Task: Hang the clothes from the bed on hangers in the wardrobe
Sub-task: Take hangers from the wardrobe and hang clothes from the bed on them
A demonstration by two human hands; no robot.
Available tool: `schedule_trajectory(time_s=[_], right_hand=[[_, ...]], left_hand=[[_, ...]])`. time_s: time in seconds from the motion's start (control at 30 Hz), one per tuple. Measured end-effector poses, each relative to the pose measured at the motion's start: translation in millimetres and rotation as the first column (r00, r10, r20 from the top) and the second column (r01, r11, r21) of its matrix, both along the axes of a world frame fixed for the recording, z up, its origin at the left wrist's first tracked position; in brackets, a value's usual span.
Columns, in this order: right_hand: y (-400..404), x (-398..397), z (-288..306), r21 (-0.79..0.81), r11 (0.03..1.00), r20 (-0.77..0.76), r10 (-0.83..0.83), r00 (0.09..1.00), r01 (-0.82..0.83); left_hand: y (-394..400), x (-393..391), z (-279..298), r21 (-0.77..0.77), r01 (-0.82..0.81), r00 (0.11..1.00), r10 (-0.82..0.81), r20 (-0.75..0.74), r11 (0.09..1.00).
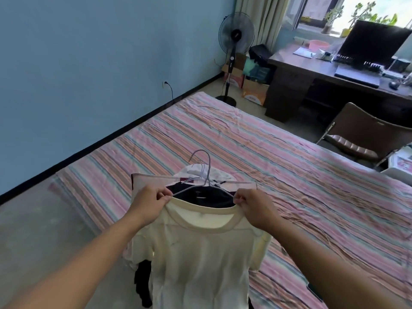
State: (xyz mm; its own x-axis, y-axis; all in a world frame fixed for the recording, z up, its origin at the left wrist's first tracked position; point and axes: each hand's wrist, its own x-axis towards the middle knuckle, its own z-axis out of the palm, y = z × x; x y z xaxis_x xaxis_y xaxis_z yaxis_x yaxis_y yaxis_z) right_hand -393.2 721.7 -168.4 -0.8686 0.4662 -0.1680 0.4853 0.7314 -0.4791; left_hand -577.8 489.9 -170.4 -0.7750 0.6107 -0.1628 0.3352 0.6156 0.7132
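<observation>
Two hands: both raised in front of the person, forearms reaching in from the lower corners and converging toward the middle of the view.
Left hand [151, 200]: knuckles up, fingers curled, thumb and fingers pinching the left shoulder of the cream T-shirt [200, 253] at the collar's edge, together with the left arm of the wire hanger [201, 175].
Right hand [252, 205]: fingers curled, pinching the right side of the collar and the hanger's right arm; wrist bent slightly inward.
Cream T-shirt: held up by its shoulders between the hands, collar stretched wide, body hanging down over the near edge of the bed [267, 152].
Wire hanger: pale, thin, hook pointing up and away from the person; its arms run down to the two hands at the collar.
Other clothes: a dark garment [200, 196] and a pink-and-white garment [153, 181] lie on the bed just behind the shirt's collar.
Bed: covered with a pink striped sheet.
Room: a standing fan [235, 41], a desk [312, 74] and a brown chair [361, 134] beyond the bed.
</observation>
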Motion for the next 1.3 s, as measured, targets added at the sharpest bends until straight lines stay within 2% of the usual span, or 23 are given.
schedule_trajectory(time_s=[0.27, 0.63, 0.73, 0.87, 1.0, 1.07, 1.17, 1.3], right_hand=[[56.5, -70.9, -89.3, -0.025, 0.997, 0.061, -0.068, 0.996, 0.070], [91.6, -150.0, -211.0, 0.000, 0.980, 0.135, -0.198, 0.971, 0.200], [93.9, -161.0, -242.8, 0.008, 0.966, 0.104, -0.258, 0.960, 0.259], [93.3, -165.3, -280.9, 0.007, 0.977, 0.018, -0.214, 0.977, 0.214], [83.1, -157.7, -311.8, 0.090, 0.995, 0.132, -0.060, 0.989, 0.048], [79.6, -154.2, -328.5, 0.141, 0.990, 0.170, -0.016, 0.985, -0.008], [78.1, -154.6, -340.4, 0.174, 0.985, 0.205, -0.018, 0.979, -0.019], [83.8, -154.1, -336.0, 0.135, 0.987, 0.284, 0.046, 0.958, -0.087]], left_hand=[[72.2, -77.1, -82.9, -0.140, -0.033, 0.999, 0.034, 0.003, 0.990], [125.6, -124.7, -217.0, -0.154, -0.217, 0.976, 0.213, -0.045, 0.964], [135.7, -134.5, -247.1, -0.130, -0.216, 0.974, 0.205, -0.092, 0.968], [143.4, -146.4, -283.2, -0.090, -0.208, 0.966, 0.190, -0.177, 0.974], [141.5, -138.5, -304.4, -0.164, -0.182, 0.939, 0.122, -0.322, 0.970], [136.7, -125.5, -308.4, -0.256, -0.113, 0.937, 0.017, -0.349, 0.960], [124.9, -110.0, -317.0, -0.419, 0.049, 0.928, -0.196, -0.315, 0.907], [128.0, -113.6, -314.5, -0.573, 0.152, 0.941, -0.295, -0.165, 0.805]])
